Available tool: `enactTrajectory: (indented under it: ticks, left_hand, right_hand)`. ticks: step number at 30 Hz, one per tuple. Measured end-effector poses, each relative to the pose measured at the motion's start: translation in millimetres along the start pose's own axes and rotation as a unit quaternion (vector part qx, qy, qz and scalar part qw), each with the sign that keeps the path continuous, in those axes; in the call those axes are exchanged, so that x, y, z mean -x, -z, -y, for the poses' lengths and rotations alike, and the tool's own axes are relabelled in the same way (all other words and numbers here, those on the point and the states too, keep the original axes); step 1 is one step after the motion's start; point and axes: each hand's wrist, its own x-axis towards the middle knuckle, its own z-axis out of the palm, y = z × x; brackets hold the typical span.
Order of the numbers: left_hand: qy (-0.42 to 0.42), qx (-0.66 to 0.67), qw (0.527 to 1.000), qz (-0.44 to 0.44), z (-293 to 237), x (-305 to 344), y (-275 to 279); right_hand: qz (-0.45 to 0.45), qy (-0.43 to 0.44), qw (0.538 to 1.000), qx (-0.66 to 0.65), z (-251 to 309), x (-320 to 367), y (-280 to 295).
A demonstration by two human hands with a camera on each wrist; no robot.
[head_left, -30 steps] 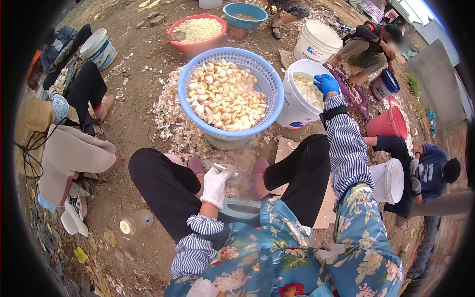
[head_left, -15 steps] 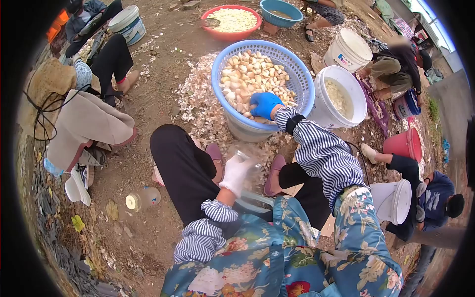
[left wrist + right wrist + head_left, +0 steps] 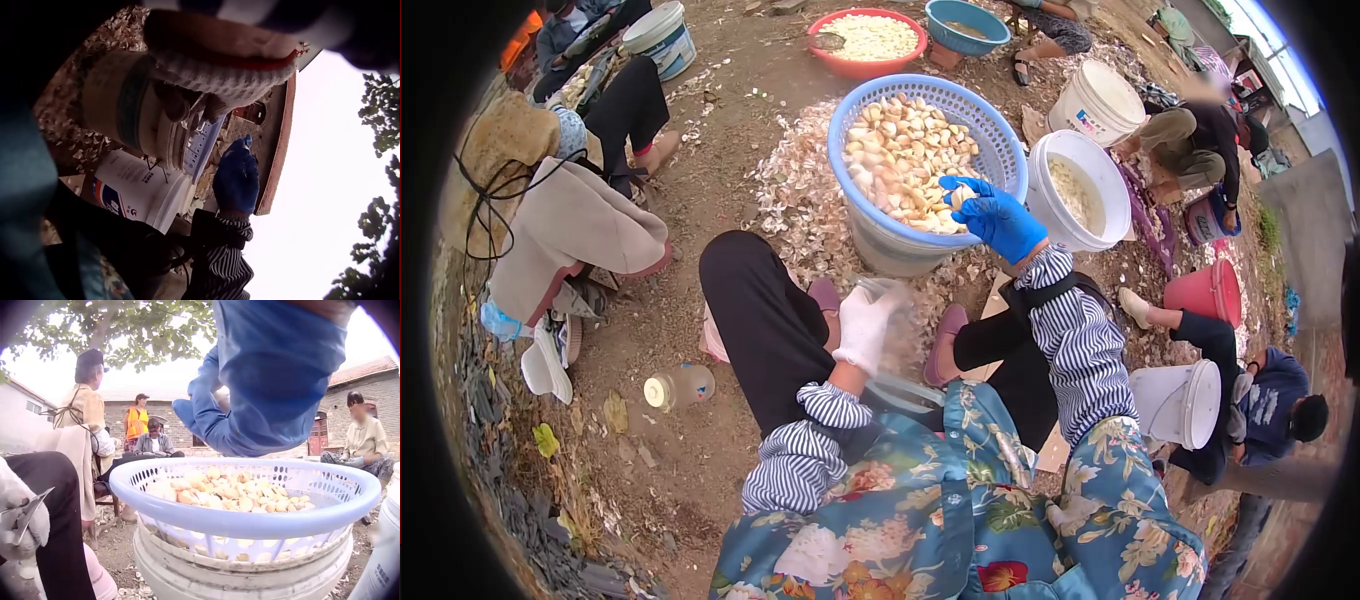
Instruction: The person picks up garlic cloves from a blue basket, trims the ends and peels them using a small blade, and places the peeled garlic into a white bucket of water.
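Observation:
My right hand (image 3: 1003,222), in a blue glove, pinches a garlic clove (image 3: 962,196) over the near right rim of a blue plastic basket (image 3: 1003,150). Unpeeled garlic cloves (image 3: 910,140) fill much of this basket, which sits on top of a white bucket (image 3: 895,250). Between the knees, my left hand (image 3: 866,325) wears a white knitted glove. It grips a small metal blade (image 3: 31,517), seen best in the right wrist view. To the right of the basket stands an open white bucket (image 3: 1050,212) with pale cloves in liquid.
Garlic skins (image 3: 795,195) cover the ground around the basket. Behind are a red basin (image 3: 855,67) of peeled cloves and a teal basin (image 3: 960,42). A plastic jar (image 3: 685,386) lies at left. Several people sit around, and a red bucket (image 3: 1200,292) stands at right.
My right hand has gone from above the open white bucket into the basket, then risen to its rim with a clove. The left hand stays low between the knees.

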Motion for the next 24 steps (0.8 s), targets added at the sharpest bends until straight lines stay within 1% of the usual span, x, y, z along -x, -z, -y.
enactTrajectory:
  ticks: [2, 3, 6, 7, 10, 11, 14, 15, 17, 20, 24]
  left_hand:
    - [-0.069, -0.005, 0.997, -0.023, 0.2, -2.1, -1.7]
    - [-0.113, 0.027, 0.993, -0.014, 1.4, -3.1, -2.6]
    - [-0.138, 0.069, 0.988, -0.015, -15.2, 11.2, -10.9]
    - [-0.152, 0.063, 0.986, 0.001, -12.7, 11.3, -8.8]
    - [-0.157, 0.049, 0.986, 0.035, -10.9, 13.9, -8.4]
    - [-0.143, 0.038, 0.987, 0.058, -8.7, 12.3, -4.7]
    - [-0.153, 0.041, 0.982, 0.104, -5.7, 14.0, -3.8]
    - [-0.150, 0.030, 0.981, 0.117, -7.9, 14.5, -3.8]
    - [-0.143, 0.026, 0.983, 0.115, -6.3, 15.9, -5.0]
    - [-0.141, -0.004, 0.983, 0.116, -2.8, 16.8, -5.1]
    - [-0.158, -0.051, 0.979, 0.121, -3.7, 23.0, -9.2]
  right_hand:
    - [-0.017, -0.020, 1.000, 0.002, -14.3, 26.1, -17.8]
    - [-0.014, -0.045, 0.999, 0.006, -26.6, 35.8, -17.4]
    - [-0.072, -0.084, 0.990, -0.088, -67.7, 59.1, -30.6]
    - [-0.054, -0.099, 0.989, -0.092, -78.8, 64.7, -28.0]
    - [-0.035, -0.066, 0.993, -0.087, -97.7, 77.0, -38.1]
    - [-0.046, -0.051, 0.994, -0.088, -100.3, 79.0, -43.9]
    - [-0.102, -0.093, 0.988, -0.075, -103.8, 80.2, -40.9]
    - [-0.093, -0.093, 0.987, -0.087, -108.9, 78.3, -34.8]
    - [-0.078, -0.092, 0.987, -0.110, -121.2, 75.8, -23.2]
    - [-0.107, -0.070, 0.983, -0.130, -124.6, 76.0, -31.7]
    - [-0.164, -0.098, 0.978, -0.079, -126.0, 76.4, -35.4]
